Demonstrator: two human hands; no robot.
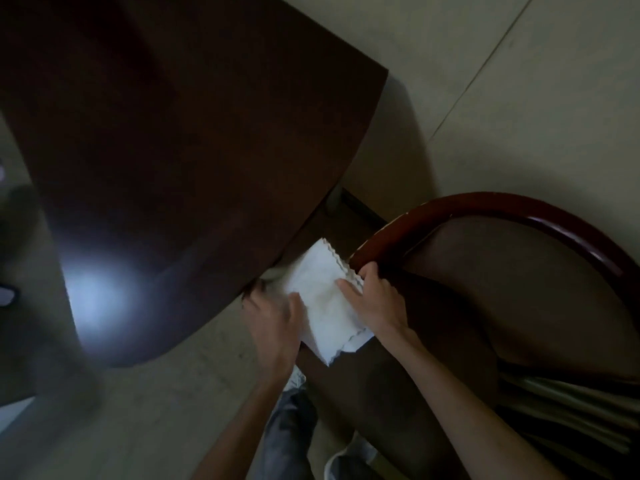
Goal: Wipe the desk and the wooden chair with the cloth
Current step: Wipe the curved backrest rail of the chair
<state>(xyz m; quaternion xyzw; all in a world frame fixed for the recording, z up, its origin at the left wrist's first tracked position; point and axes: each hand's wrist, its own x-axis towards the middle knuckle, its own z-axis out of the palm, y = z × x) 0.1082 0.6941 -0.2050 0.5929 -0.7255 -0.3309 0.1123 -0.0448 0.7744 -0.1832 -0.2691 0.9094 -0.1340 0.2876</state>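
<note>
Right hand (375, 306) lies on the right side of the cloth (322, 299), its forefinger stretched flat across the fabric and the other fingers curled over the scalloped right edge, grasping it. Left hand (273, 320) is motion-blurred; its thumb sits on top of the cloth's left edge and the fingers curl beneath, so it grips that side. Between the two hands the cloth is stretched out as a flat panel.

It is white, thin and soft, roughly rectangular and folded into layers, with zigzag-cut edges showing at its far corner and along the near right side. A faint yellowish tinge marks its middle. It hangs between the near right corner of the surface (180, 140) and the near end of the wooden chair (485, 289); whether it touches either I cannot tell.

That surface is dark reddish-brown wood, smooth and polished, with a rounded corner and a bright blurred glare near its left edge. To the right, the chair has a curved, glossy red-brown back rail (485, 204), chipped pale near its end, and a darker brown seat.

Below lies a pale, matte floor (519, 81) crossed by a thin seam. A grey jeans leg (291, 431) and a white shoe (349, 459) show near the bottom.
</note>
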